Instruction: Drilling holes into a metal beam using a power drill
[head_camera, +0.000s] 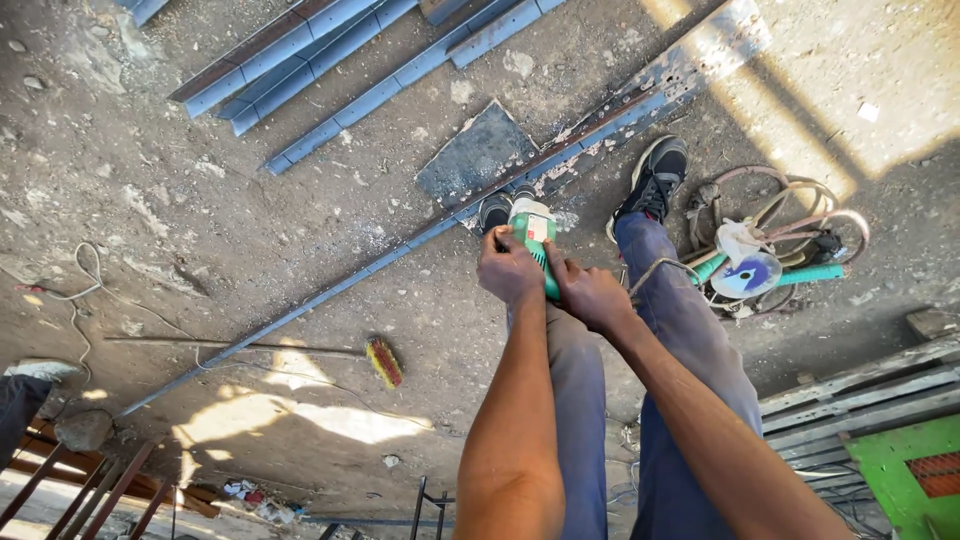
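1. The concrete floor (150, 180) fills nearly the whole view. It is rough and dusty, with sun patches at the near left and the far right.
2. A long steel angle bar (330, 290) lies diagonally on the floor, from the near left to the far right. Its far end is broader and stained white.
3. More steel profiles (300, 50) lie in a bundle at the far left, well apart from the hands.
4. A dark flat metal plate (475, 155) lies just beside the long bar, on its far side.
5. The person stands over the bar. One black shoe (655, 175) rests next to it.
6. At the right lies a second angle grinder (750, 272) with a teal handle, among rusty metal rings (800, 215).
7. The green angle grinder (535, 240) is held above the bar, close to the shoes.
8. The left hand (508, 268) is closed around the body of the grinder. The right hand (590, 295) is also closed around it, from the right side.
9. A brush (383, 360) with a long thin handle lies on the floor at the near left.
10. In my judgement, the bar is loose on the floor, so it could shift or kick if the disc catches. Sparks or the disc could reach the shoes, because they are so near, and the bare hands have no protection.
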